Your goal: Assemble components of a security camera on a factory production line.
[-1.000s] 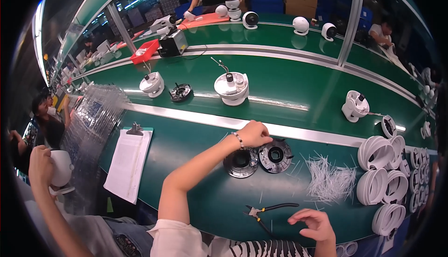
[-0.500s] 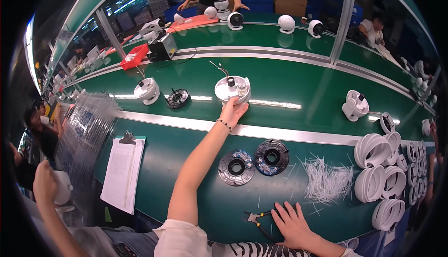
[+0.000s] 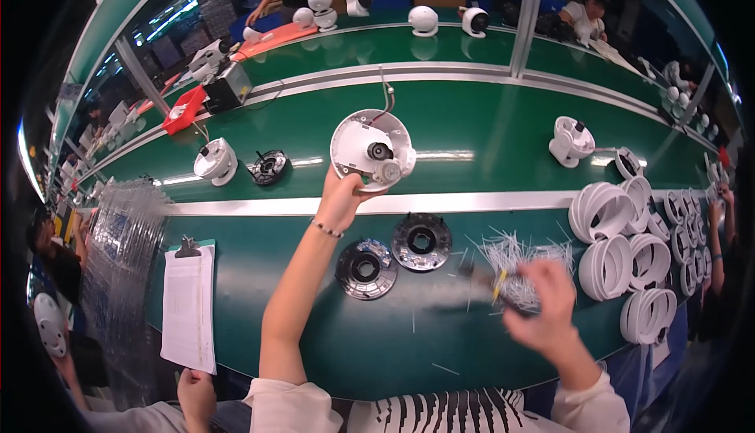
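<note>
My left hand [image 3: 342, 201] grips the lower rim of a white rounded camera housing [image 3: 352, 138], lifted above the bench's metal strip. Its hollow side faces me, showing a dark round part, a pale round part and loose wires. My right hand [image 3: 548, 307] is closed around a pair of cutting pliers [image 3: 500, 283] with yellow and black handles, smeared by motion. The pliers hover over a pile of thin white plastic strips [image 3: 491, 252]. Two black ring-shaped plates, the left one [image 3: 367, 270] and the right one [image 3: 422, 243], lie between my hands.
White rings [image 3: 605, 268] are stacked at the right. More white housings [image 3: 215, 162] [image 3: 572, 142] stand on the conveyor, near a black ring plate [image 3: 270, 167]. A clipboard [image 3: 187, 307] and stacked clear trays [image 3: 126, 252] lie left. Another person's hand [image 3: 197, 394] touches the clipboard.
My right hand has picked the pliers up from the bench and raised them over the strips. My left hand has lifted the housing and tilted its hollow side towards me. The view has shifted.
</note>
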{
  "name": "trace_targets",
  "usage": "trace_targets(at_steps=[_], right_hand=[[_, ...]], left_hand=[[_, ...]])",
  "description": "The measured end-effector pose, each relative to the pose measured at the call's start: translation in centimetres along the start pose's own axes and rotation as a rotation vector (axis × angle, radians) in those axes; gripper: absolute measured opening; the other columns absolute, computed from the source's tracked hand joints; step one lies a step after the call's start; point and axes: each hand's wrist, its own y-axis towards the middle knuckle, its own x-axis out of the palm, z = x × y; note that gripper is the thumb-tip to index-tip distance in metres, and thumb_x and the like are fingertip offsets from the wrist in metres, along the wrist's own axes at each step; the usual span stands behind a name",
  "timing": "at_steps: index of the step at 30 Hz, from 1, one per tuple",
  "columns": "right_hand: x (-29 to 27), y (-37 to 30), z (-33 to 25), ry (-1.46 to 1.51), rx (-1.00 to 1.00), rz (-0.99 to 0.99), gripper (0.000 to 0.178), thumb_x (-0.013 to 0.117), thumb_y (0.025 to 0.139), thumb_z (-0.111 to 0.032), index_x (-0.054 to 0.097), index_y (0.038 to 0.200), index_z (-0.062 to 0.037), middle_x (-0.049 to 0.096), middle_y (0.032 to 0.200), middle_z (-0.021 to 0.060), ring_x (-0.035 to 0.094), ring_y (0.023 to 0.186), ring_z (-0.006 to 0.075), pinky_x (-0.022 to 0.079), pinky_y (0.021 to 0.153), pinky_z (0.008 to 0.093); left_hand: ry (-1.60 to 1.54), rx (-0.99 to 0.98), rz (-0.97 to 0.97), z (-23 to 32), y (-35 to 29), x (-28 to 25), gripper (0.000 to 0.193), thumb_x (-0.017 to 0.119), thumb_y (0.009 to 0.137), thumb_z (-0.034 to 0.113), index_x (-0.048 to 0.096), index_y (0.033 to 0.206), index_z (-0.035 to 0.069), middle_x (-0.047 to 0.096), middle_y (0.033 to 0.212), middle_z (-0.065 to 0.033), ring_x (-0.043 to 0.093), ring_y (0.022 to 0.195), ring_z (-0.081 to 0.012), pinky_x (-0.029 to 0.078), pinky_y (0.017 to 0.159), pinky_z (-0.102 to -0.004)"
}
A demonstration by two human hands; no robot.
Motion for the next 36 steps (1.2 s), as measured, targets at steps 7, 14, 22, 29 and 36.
trace_targets(at_steps=[7, 14, 22, 29, 36], right_hand=[[0.6, 10.2, 1.4, -0.324, -0.257, 0.086, 0.050, 0.065, 0.050, -0.006, 0.054, 0.097, 0.0000, 0.051, 0.088, 0.0092, 0.047, 0.080, 0.0251, 0.036, 0.066, 0.0349], [2.2, 10.6, 1.4, -0.520, -0.230, -0.046, 0.053, 0.066, 0.047, -0.007, 0.054, 0.098, 0.0031, 0.050, 0.088, 0.0098, 0.045, 0.079, 0.0235, 0.036, 0.066, 0.0337], [1.1, 10.9, 0.8, -0.607, -0.182, -0.079, 0.052, 0.067, 0.047, -0.008, 0.054, 0.097, 0.0029, 0.049, 0.088, 0.0098, 0.044, 0.080, 0.0241, 0.036, 0.067, 0.0332], [1.0, 10.6, 1.6, -0.610, -0.164, -0.090, 0.052, 0.067, 0.048, -0.008, 0.054, 0.097, 0.0028, 0.049, 0.088, 0.0097, 0.044, 0.079, 0.0238, 0.035, 0.068, 0.0335], [0.3, 9.6, 3.4, -0.560, -0.141, -0.088, 0.046, 0.068, 0.048, -0.009, 0.055, 0.091, -0.0009, 0.052, 0.083, 0.0081, 0.049, 0.071, 0.0223, 0.039, 0.062, 0.0322]], left_hand=[[0.102, -0.177, -0.200, 0.5, -4.8, 4.6, 0.063, 0.037, 0.063, -0.009, 0.024, 0.124, 0.003, 0.041, 0.118, -0.0150, 0.050, 0.103, -0.0282, 0.051, 0.077, -0.0441], [0.118, -0.236, -0.231, 0.8, -6.5, 5.7, 0.065, 0.037, 0.065, -0.009, 0.021, 0.126, 0.006, 0.040, 0.119, -0.0137, 0.049, 0.105, -0.0273, 0.051, 0.078, -0.0435], [0.155, -0.239, -0.235, 0.9, -6.2, 6.5, 0.064, 0.038, 0.066, -0.008, 0.020, 0.126, 0.007, 0.039, 0.120, -0.0129, 0.049, 0.105, -0.0270, 0.051, 0.078, -0.0420], [0.183, -0.245, -0.255, 0.6, -6.3, 7.9, 0.060, 0.038, 0.068, -0.008, 0.021, 0.124, 0.003, 0.040, 0.118, -0.0147, 0.050, 0.103, -0.0273, 0.051, 0.078, -0.0416], [0.209, -0.227, -0.283, 0.6, -5.8, 8.8, 0.061, 0.038, 0.067, -0.009, 0.019, 0.124, 0.003, 0.039, 0.118, -0.0150, 0.050, 0.103, -0.0263, 0.051, 0.078, -0.0407]])
